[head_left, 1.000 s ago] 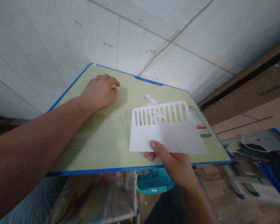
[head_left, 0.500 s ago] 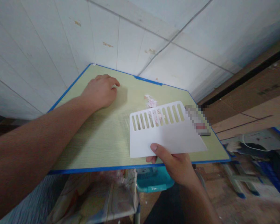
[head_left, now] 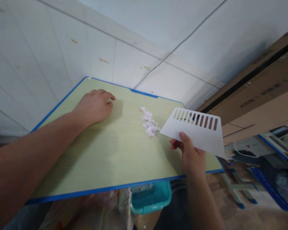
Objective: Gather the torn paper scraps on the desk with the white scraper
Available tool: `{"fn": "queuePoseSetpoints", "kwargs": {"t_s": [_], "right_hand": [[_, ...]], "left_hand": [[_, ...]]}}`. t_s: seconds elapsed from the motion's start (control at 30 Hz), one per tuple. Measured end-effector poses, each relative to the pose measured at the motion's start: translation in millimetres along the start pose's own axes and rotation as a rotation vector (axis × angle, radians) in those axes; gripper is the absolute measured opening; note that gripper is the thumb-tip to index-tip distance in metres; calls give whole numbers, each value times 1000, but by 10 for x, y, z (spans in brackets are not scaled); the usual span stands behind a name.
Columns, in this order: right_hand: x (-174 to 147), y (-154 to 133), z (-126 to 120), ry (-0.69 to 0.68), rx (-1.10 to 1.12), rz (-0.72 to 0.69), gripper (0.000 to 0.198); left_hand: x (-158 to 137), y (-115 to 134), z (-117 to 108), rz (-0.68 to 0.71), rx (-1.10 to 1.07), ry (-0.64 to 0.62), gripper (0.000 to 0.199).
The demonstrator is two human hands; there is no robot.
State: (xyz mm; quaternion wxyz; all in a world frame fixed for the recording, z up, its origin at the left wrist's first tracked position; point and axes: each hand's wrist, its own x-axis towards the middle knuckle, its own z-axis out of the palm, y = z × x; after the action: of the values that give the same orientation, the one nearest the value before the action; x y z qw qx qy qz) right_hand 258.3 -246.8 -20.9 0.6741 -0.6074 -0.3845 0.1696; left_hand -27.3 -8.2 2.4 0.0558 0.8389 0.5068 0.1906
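Note:
My right hand (head_left: 190, 155) holds a white slotted plastic scraper (head_left: 196, 135) by its lower edge, thumb on top and fingers beneath. The scraper is tilted, above the right part of the table. Just left of its corner lies a narrow heap of torn whitish-pink paper scraps (head_left: 148, 123) on the pale green tabletop (head_left: 124, 156). On the left part of the table rests my left hand (head_left: 96, 103), palm down, its thumb and forefinger apart and nothing visible in it. Its other fingers are partly hidden.
Blue edging (head_left: 105, 189) runs around the table, which stands against a white panelled wall (head_left: 100, 48). Brown cardboard boxes (head_left: 259, 99) stand at the right. Below the front edge is a turquoise plastic basket (head_left: 151, 199). A grey cable (head_left: 177, 46) runs down the wall.
My right hand has moved the scraper right and turned it, so the paper scraps it partly covered now show fully. My left hand stays at about the same place on the table.

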Motion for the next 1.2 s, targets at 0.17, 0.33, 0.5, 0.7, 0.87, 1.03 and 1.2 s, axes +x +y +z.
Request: {"fn": "queuePoseSetpoints", "kwargs": {"t_s": [0.17,0.33,0.5,0.7,0.87,1.03,1.2], "right_hand": [[74,81,-20,-26,-84,81,38],[-7,101,-47,-179,-146,82,42],[18,140,-98,-290,-232,39,48],[-10,131,-80,-359,-211,28,53],[-57,89,-46,-314,-219,39,51],[-87,55,-16,-302,-162,44,49],[-73,72,-13,-278,-188,36,50]], "left_hand": [[31,-35,20,-8,49,-22,58],[51,-59,37,-7,66,-26,61],[63,-76,49,-2,77,-18,64],[59,-84,57,0,62,-4,64],[63,-83,58,9,69,-4,66],[64,-96,58,4,85,-10,65],[57,-136,61,35,68,-12,65]]}}
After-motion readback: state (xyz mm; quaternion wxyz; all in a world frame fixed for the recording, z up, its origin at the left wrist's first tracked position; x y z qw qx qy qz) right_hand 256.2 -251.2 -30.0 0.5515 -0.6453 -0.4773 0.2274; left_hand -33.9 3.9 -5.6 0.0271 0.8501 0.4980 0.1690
